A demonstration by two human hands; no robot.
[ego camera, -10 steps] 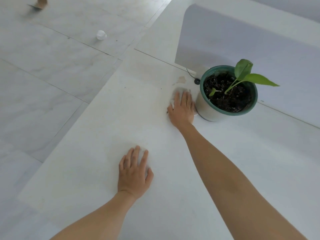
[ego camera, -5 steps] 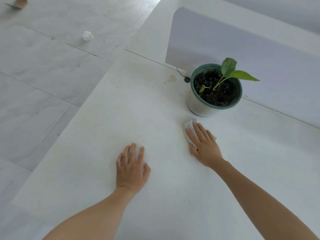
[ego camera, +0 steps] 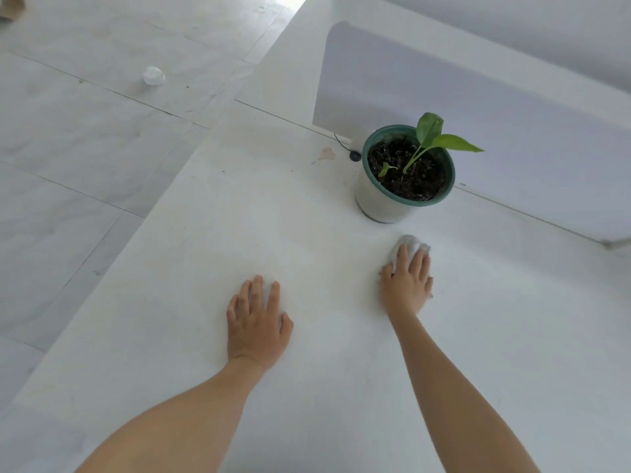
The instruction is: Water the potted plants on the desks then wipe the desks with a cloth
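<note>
Most of the cloth point(ego camera: 408, 242) was hidden under the right hand point(ego camera: 408, 285). Only a crumpled white bit stuck out past the fingertips. The left hand point(ego camera: 256, 319) lay flat on the desk point(ego camera: 239, 216), so its palm could not be seen. Both arms ran off the bottom edge. A small black round thing point(ego camera: 355, 156) by the pot point(ego camera: 379, 203) was too small to tell. A white lump point(ego camera: 154, 76) on the floor was blurry. A brown thing point(ego camera: 10, 8) was cut off in the top left corner.
</note>
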